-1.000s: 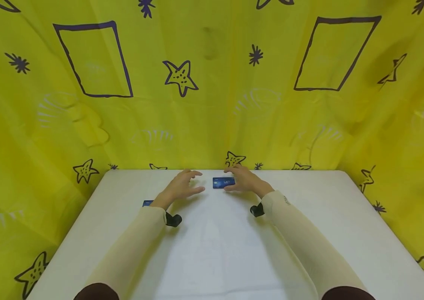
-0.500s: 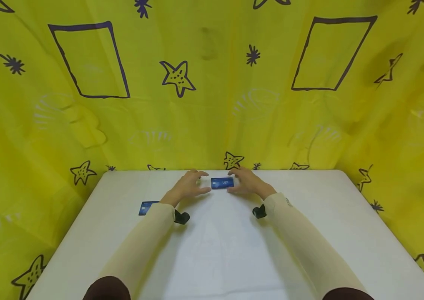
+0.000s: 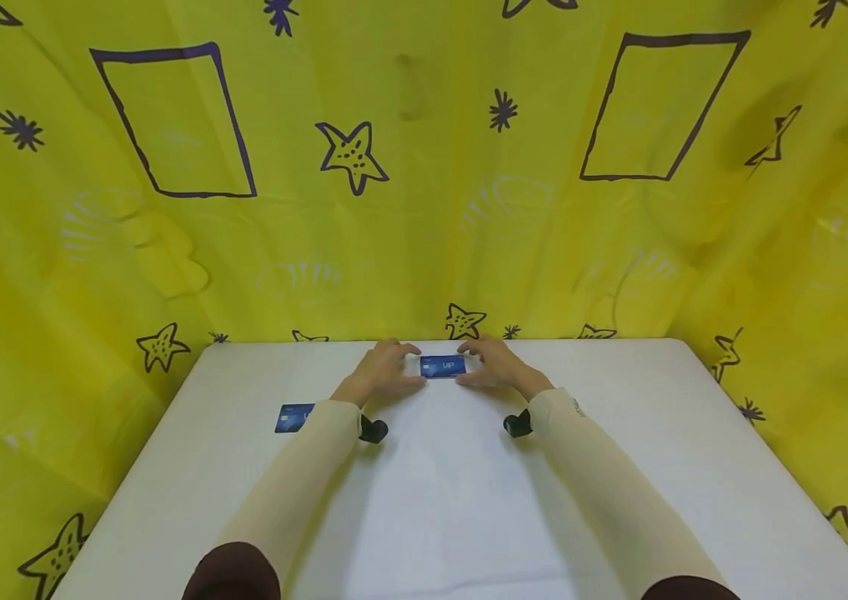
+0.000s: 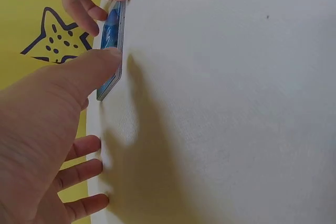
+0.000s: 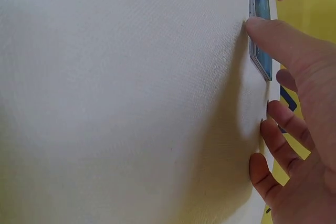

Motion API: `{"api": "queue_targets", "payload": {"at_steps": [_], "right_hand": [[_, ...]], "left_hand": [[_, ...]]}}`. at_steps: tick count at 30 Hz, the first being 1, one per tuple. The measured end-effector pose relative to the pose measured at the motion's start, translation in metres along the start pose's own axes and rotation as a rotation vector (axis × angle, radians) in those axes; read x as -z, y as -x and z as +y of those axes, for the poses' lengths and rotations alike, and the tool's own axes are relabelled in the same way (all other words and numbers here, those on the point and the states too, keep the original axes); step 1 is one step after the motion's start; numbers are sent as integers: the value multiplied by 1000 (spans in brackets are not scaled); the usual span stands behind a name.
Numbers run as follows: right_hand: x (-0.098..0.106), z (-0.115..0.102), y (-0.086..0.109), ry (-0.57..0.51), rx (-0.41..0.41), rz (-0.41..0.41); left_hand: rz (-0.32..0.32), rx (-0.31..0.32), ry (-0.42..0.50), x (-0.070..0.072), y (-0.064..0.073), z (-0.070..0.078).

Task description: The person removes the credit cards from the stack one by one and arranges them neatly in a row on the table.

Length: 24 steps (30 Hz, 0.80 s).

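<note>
A small stack of blue cards [image 3: 442,367] with "VIP" on top lies near the far edge of the table. My left hand [image 3: 388,367] holds its left end, thumb at the near side and index finger at the far side. At the right end my right hand [image 3: 493,363] pinches it in the same way. From the left wrist view, the layered edges of the stack [image 4: 124,19] show beside the left thumb [image 4: 97,66]. In the right wrist view the right thumb [image 5: 273,35] lies against the stack's near edge, with the other fingers spread behind.
Another blue card [image 3: 292,417] lies on the white table [image 3: 439,500] to the left, partly hidden by my left sleeve [image 3: 296,475]. A yellow curtain [image 3: 424,233] with drawn stars hangs behind the far edge and along both sides.
My left hand has moved right, up to the left end of the stack, uncovering more of the other card. The right hand has shifted slightly outward on the stack, leaving "VIP" fully visible.
</note>
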State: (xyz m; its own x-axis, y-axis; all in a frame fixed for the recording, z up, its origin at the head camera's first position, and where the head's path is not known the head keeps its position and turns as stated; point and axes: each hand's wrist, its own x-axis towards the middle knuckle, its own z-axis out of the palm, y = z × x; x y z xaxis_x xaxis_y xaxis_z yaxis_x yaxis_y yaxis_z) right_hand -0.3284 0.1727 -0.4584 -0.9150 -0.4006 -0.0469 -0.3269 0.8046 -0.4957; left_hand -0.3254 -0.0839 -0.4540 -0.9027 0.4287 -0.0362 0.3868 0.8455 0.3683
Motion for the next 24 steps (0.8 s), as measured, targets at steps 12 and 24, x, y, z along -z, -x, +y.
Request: {"api": "queue_targets", "payload": {"at_steps": [12,24], "right_hand": [[6,-3,1,5,1,-29],[5,-1,-2,3,-7,-36]], "left_hand": [[-39,31,-95,2,-5,10],[-17,31,-125,1,-7,12]]}}
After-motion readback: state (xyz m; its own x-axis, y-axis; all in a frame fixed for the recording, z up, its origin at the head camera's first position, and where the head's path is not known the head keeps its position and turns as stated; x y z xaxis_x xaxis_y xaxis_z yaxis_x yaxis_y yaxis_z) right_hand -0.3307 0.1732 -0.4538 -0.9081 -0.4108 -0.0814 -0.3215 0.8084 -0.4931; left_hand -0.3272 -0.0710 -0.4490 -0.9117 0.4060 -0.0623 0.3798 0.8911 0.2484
